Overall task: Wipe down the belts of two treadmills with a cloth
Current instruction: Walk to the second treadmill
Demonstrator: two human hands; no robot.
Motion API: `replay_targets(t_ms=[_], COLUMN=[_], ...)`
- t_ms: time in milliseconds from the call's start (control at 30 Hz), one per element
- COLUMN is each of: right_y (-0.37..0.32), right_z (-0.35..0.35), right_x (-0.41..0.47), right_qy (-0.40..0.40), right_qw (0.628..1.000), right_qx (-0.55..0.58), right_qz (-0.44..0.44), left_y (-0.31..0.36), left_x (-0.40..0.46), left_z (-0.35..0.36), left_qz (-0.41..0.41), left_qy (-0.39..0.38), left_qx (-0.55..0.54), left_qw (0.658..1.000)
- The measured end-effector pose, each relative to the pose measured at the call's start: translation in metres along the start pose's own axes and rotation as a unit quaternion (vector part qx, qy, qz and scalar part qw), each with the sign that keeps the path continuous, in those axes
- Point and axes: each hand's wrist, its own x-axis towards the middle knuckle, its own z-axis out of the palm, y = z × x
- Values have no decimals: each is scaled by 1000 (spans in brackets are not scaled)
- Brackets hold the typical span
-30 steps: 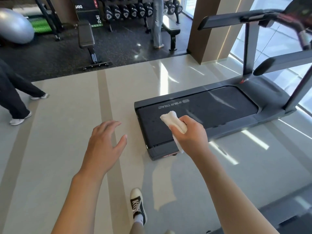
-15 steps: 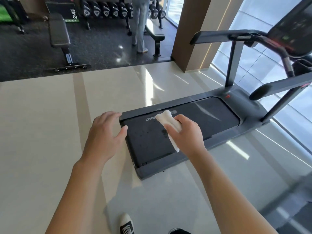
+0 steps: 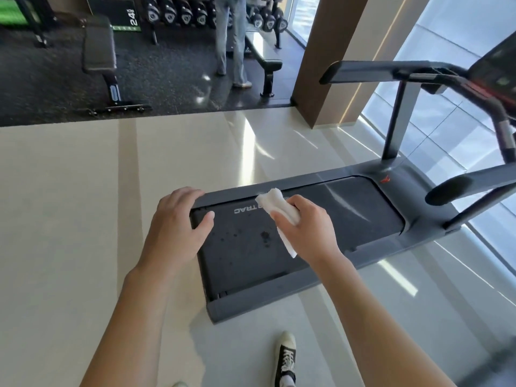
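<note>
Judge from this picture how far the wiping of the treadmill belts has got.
Done: nothing visibly; dark spots still mark the belt. In hand: the right hand grips a white cloth above the belt, the left hand open beside it. Left: wiping this belt, then a second treadmill, not seen here.

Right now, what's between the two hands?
In the head view, a stretch of the dark treadmill belt shows between the left hand and the right hand, with dark spots and white lettering on it.
</note>
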Motion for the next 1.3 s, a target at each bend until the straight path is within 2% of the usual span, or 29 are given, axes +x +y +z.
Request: replay_targets(t_ms=[233, 400, 633, 900, 1100, 1300], right_y=[61, 74, 74, 99, 146, 226], right_z=[-7, 17, 68, 141, 205, 306], right_x=[90, 136, 175, 215, 243, 272], right_qy=[-81, -139, -172, -187, -213, -236], right_qw=[996, 988, 983, 980, 974, 968], right_qx=[29, 15, 3, -17, -21, -22], right_qz=[-36, -61, -64, -70, -67, -88], left_y=[37, 30, -21, -94, -145, -217], left_x=[38, 45, 64, 102, 112, 117], left_z=[59, 75, 102, 163, 226, 333], left_qz=[-71, -123, -153, -140, -155, -169], left_qy=[41, 52, 43, 24, 10, 9], left_qx=[21, 37, 33, 29, 42, 58], left_qw=[996, 990, 987, 989, 987, 984])
